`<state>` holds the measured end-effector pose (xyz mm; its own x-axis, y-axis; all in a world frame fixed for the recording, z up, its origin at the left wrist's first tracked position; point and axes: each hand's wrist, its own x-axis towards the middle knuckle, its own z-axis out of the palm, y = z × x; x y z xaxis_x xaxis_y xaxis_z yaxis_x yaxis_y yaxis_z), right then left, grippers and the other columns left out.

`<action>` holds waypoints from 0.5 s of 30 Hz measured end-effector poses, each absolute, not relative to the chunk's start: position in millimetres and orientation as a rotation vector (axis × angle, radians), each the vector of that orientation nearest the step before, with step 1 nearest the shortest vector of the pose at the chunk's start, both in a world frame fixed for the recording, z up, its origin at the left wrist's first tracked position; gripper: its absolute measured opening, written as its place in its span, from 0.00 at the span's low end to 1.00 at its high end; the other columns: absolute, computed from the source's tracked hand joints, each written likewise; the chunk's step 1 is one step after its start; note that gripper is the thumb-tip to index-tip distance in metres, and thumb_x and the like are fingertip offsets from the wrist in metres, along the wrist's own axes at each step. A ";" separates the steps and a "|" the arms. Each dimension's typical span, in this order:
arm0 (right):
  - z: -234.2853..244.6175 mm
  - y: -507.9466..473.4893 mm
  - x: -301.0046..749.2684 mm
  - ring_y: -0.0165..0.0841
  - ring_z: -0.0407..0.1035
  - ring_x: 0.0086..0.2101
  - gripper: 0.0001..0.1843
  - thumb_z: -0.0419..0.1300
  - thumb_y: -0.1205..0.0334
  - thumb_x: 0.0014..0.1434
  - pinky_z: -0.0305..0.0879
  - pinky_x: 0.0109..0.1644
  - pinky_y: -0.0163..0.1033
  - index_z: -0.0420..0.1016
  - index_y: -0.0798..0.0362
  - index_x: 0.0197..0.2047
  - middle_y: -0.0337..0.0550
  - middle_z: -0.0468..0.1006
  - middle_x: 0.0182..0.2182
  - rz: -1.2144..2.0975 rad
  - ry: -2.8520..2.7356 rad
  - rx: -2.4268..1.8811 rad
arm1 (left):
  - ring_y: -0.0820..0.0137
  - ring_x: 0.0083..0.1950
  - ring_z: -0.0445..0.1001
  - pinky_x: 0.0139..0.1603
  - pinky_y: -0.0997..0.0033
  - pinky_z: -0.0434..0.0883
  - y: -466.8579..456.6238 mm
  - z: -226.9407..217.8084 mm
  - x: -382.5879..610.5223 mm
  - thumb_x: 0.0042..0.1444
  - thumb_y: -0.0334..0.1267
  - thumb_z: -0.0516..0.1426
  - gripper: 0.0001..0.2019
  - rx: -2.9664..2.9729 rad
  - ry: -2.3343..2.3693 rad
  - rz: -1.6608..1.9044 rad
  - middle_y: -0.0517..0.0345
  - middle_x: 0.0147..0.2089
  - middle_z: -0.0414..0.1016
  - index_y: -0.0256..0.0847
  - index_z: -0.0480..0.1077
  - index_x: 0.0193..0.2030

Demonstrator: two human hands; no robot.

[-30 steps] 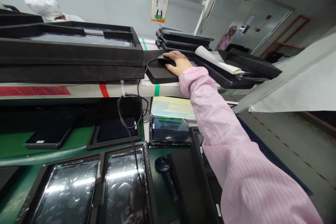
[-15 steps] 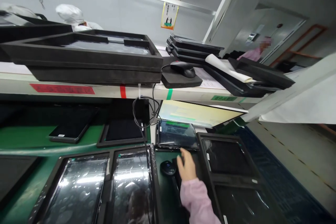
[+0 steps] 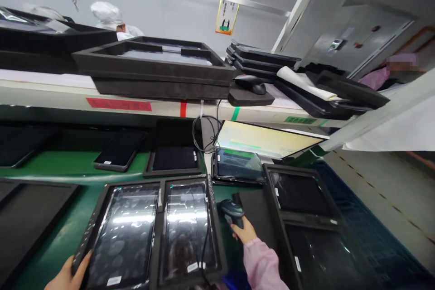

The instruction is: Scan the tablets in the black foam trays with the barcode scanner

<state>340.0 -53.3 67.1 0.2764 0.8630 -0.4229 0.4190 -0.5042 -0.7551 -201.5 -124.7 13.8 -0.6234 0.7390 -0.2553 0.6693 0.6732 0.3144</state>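
My right hand [image 3: 246, 231], in a pink sleeve, is closed around the handle of a black barcode scanner [image 3: 232, 208], its head pointing up and left. My left hand [image 3: 70, 274] grips the left edge of a black foam tray [image 3: 161, 217] at the lower left of the view. Two film-covered screens lie side by side in that tray, the left screen [image 3: 127, 231] and the right screen [image 3: 188, 226], each with a white label near its bottom. The scanner hovers just beyond the tray's right edge.
Right of my hand, another foam tray [image 3: 282, 217] holds two dark screens. A tablet [image 3: 238, 165] lies before a lit monitor [image 3: 268, 138]. A shelf [image 3: 166, 106] spans above, carrying foam trays and a mouse [image 3: 250, 84]. A cable [image 3: 207, 133] hangs down. People are in the background.
My right hand has come down and back and taken hold of the barcode scanner. My left hand has come into view on the tray's edge. The view has shifted left.
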 end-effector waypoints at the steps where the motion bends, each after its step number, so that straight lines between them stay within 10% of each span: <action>1: 75.4 -69.7 336.3 0.35 0.67 0.18 0.14 0.56 0.56 0.42 0.64 0.24 0.41 0.62 0.50 0.33 0.32 0.66 0.14 1.190 -1.117 -1.985 | 0.57 0.31 0.74 0.32 0.67 0.68 -124.1 22.2 -198.1 0.51 0.59 0.41 0.23 1.069 2.456 0.252 0.56 0.23 0.73 0.45 0.66 0.39; 15: 131.2 -202.6 234.0 0.26 0.64 0.14 0.20 0.58 0.54 0.46 0.58 0.18 0.32 0.57 0.54 0.39 0.28 0.65 0.14 1.536 -1.131 -1.916 | 0.50 0.42 0.71 0.38 0.65 0.63 -123.1 72.2 -183.8 0.53 0.59 0.30 0.26 1.102 2.224 -0.006 0.42 0.35 0.71 0.41 0.55 0.41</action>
<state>234.0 -202.6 131.2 0.0513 0.8059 -0.5898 0.3244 -0.5720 -0.7534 -183.8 -123.1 72.2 -0.4377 0.7108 -0.5507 0.7136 0.6472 0.2683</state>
